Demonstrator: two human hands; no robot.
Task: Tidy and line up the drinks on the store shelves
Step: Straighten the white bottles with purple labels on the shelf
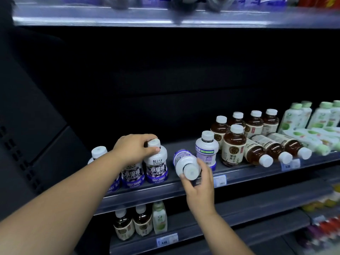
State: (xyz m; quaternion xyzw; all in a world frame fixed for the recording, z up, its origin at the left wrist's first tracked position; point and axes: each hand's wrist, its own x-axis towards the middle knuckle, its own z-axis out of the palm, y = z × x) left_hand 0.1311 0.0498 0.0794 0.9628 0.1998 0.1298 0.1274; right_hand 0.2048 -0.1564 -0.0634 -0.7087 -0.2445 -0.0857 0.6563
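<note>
On the middle shelf (239, 175), my left hand (132, 150) grips the white cap and neck of an upright purple-labelled juice bottle (156, 168). Two more such bottles stand just left of it, partly hidden by my arm. My right hand (199, 188) holds a tipped-over purple bottle (184, 162) by its cap end, the cap pointing at me. Another purple bottle (207, 150) stands upright, its back label facing out. An upright brown tea bottle (233, 146) stands beside it.
Three brown tea bottles (270, 150) lie on their sides at the right, with several upright ones behind. Green-capped white bottles (303, 124) stand and lie at the far right. The lower shelf holds two tea bottles (132, 223) and a green-labelled bottle (159, 218). The shelf's back is dark.
</note>
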